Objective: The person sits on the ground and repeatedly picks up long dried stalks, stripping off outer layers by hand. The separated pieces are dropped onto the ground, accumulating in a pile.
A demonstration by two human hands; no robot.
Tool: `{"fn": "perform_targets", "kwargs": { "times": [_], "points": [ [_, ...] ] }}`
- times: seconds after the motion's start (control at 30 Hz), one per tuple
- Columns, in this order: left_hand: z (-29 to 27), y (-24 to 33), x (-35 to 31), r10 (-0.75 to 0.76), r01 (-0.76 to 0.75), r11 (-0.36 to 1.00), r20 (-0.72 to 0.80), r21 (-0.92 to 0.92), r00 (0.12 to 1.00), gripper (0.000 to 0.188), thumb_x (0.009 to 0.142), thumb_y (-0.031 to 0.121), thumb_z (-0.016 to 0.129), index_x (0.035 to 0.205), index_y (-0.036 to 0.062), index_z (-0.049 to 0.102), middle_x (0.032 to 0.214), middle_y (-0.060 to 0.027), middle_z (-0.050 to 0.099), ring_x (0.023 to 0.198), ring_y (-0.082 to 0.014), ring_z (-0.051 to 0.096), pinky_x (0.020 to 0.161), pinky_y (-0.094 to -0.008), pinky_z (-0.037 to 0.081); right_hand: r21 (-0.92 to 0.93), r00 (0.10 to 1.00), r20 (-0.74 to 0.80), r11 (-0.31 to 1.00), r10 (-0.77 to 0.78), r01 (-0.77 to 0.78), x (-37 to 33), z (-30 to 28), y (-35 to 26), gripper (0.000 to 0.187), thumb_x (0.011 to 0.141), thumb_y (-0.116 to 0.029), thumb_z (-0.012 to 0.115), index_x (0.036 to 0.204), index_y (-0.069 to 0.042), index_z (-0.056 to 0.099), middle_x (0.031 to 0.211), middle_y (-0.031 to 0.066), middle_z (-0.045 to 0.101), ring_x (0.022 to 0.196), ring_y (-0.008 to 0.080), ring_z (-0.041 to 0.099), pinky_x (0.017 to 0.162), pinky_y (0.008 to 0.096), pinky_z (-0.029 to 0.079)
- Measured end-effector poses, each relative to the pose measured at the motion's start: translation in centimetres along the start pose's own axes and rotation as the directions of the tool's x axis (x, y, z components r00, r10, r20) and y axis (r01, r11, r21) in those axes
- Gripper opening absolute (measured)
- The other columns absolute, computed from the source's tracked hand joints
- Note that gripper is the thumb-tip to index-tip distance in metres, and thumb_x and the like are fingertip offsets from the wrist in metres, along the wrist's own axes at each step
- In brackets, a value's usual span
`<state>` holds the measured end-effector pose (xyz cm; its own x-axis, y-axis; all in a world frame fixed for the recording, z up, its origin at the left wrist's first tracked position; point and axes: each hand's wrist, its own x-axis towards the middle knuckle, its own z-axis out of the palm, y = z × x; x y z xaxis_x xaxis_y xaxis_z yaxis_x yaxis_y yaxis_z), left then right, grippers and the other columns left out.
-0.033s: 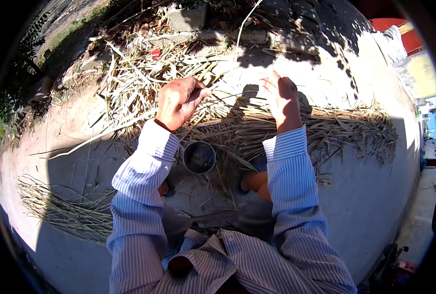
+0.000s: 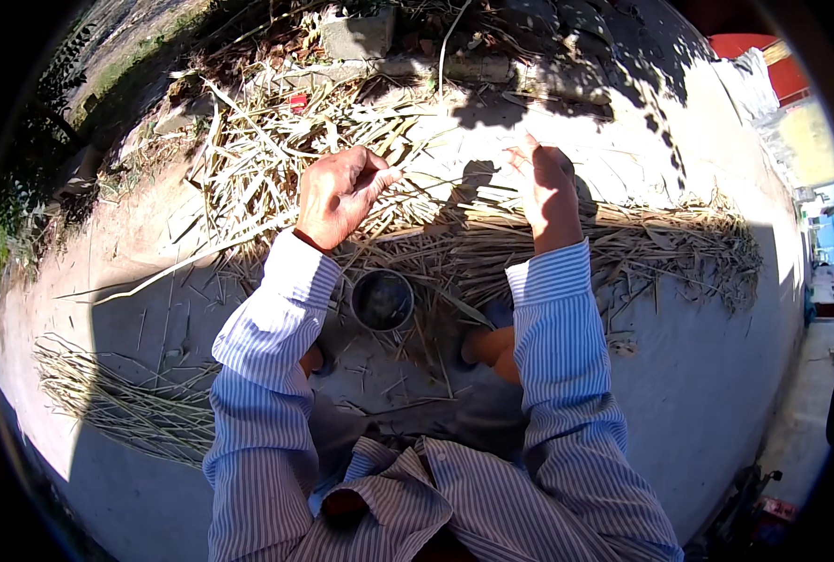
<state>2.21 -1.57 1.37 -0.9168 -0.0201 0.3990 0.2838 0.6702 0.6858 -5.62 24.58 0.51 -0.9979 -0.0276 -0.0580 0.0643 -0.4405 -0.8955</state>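
My left hand (image 2: 340, 195) is closed in a pinch, thumb against forefinger, on a thin straw stalk (image 2: 431, 177) that reaches toward the right. Opposite it, my right hand (image 2: 548, 187) is also closed, its fingertips pinched together and washed out by sunlight; what lies in them is too thin to make out. Both hands are above a long bundle of dry stalks (image 2: 651, 239) lying crosswise on the ground. A pale curved strip (image 2: 446, 51) rises beyond the hands; its lower end is lost in the glare.
Between my feet stands a dark round container (image 2: 382, 301). Loose dry leaves and husks (image 2: 267, 155) are heaped beyond my left hand. Another bundle of thin stalks (image 2: 126, 403) lies at the left. A concrete block (image 2: 359, 37) sits at the far edge.
The pale curved strip has swung to the left. My right hand has shifted slightly rightward and my left hand slightly leftward, so they are a little farther apart.
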Motion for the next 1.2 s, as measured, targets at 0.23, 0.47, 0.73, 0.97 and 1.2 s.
{"fn": "perform_targets", "kwargs": {
  "times": [0.23, 0.47, 0.73, 0.97, 1.2],
  "points": [
    [-0.4, -4.3, -0.9, -0.426, 0.396, 0.789, 0.047, -0.47, 0.903, 0.027, 0.082, 0.021, 0.075, 0.07, 0.0016, 0.06, 0.062, -0.0006, 0.06, 0.056, -0.0065, 0.051, 0.053, -0.0235, 0.042, -0.144, 0.981, 0.178, 0.985, -0.071, 0.098, -0.5, 1.6, 1.0, 0.018, 0.088, -0.014, 0.067, 0.09, 0.003, 0.065, 0.085, 0.0129, 0.069, 0.075, 0.0232, 0.068, 0.067, 0.0329, 0.056],
    [-1.9, -7.0, -1.2, -0.524, 0.506, 0.835, -0.029, -0.216, 0.851, 0.029, 0.074, 0.03, 0.074, 0.071, 0.0029, 0.066, 0.062, -0.0058, 0.066, 0.058, -0.0149, 0.062, 0.06, -0.0297, 0.048, -0.175, 0.927, 0.312, 0.946, -0.208, 0.271, -1.6, 3.8, 2.0, 0.023, 0.087, -0.013, 0.068, 0.101, 0.004, 0.064, 0.086, 0.0124, 0.068, 0.074, 0.0199, 0.068, 0.069, 0.0321, 0.056],
    [-2.6, -6.3, -2.2, -0.45, 0.408, 0.826, -0.018, -0.388, 0.893, 0.038, 0.079, 0.019, 0.075, 0.103, -0.0062, 0.059, 0.085, -0.014, 0.07, 0.079, -0.0197, 0.068, 0.072, -0.0302, 0.053, -0.218, 0.947, 0.266, 0.945, -0.183, 0.244, -1.6, 4.6, 2.8, 0.02, 0.088, -0.011, 0.067, 0.099, 0.006, 0.063, 0.085, 0.0146, 0.068, 0.075, 0.0213, 0.067, 0.071, 0.0328, 0.056],
    [-3.7, -5.0, -1.9, -0.389, 0.271, 0.508, 0.064, -0.817, 0.919, 0.019, 0.081, 0.005, 0.073, 0.096, -0.0011, 0.063, 0.084, -0.0072, 0.069, 0.073, -0.0113, 0.063, 0.07, -0.0228, 0.051, -0.181, 0.975, 0.121, 0.961, -0.187, 0.207, -1.5, 4.8, 2.9, 0.023, 0.089, -0.016, 0.068, 0.075, 0.002, 0.064, 0.075, 0.0172, 0.066, 0.075, 0.0249, 0.068, 0.066, 0.035, 0.056],
    [-8.1, -9.6, -1.9, -0.4, 0.291, 0.795, -0.099, -0.532, 0.911, 0.023, 0.083, 0.021, 0.074, 0.091, 0.0027, 0.064, 0.08, -0.0064, 0.068, 0.066, -0.0165, 0.061, 0.073, -0.0297, 0.048, -0.175, 0.999, -0.021, 0.984, -0.041, 0.037, -1.3, 4.2, 1.5, 0.026, 0.09, -0.021, 0.065, 0.084, 0.005, 0.066, 0.077, 0.016, 0.068, 0.064, 0.0199, 0.067, 0.057, 0.0271, 0.053]
  ]
}}
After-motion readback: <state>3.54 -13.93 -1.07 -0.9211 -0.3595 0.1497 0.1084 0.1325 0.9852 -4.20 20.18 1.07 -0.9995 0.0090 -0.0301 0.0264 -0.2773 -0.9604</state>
